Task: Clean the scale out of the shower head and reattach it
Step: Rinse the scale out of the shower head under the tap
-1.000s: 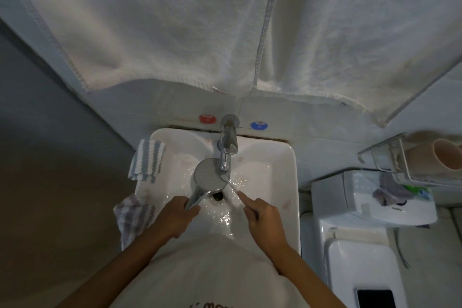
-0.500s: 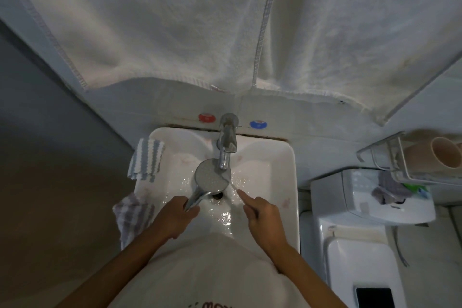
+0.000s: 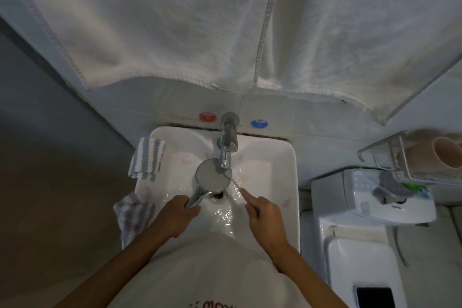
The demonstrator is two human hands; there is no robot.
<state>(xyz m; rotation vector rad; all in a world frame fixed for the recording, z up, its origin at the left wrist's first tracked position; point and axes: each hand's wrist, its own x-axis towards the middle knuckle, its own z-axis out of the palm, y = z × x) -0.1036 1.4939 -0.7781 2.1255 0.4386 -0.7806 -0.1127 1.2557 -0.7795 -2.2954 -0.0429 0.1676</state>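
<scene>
My left hand (image 3: 175,215) grips the chrome handle of the shower head (image 3: 212,177), holding it over the white sink (image 3: 287,182). Its round grey spray face is turned up, right under the spout of the tap (image 3: 228,142). My right hand (image 3: 262,215) pinches a thin pale stick (image 3: 237,184). The stick's tip points at the right edge of the spray face. I cannot tell what kind of tool the stick is. The basin around the drain is wet.
A striped cloth (image 3: 147,160) lies on the sink's left rim, and a second one (image 3: 135,215) hangs lower down. White towels (image 3: 175,20) hang above. To the right stand a white appliance (image 3: 362,197), a phone (image 3: 373,296) and a wire rack holding a cup (image 3: 445,155).
</scene>
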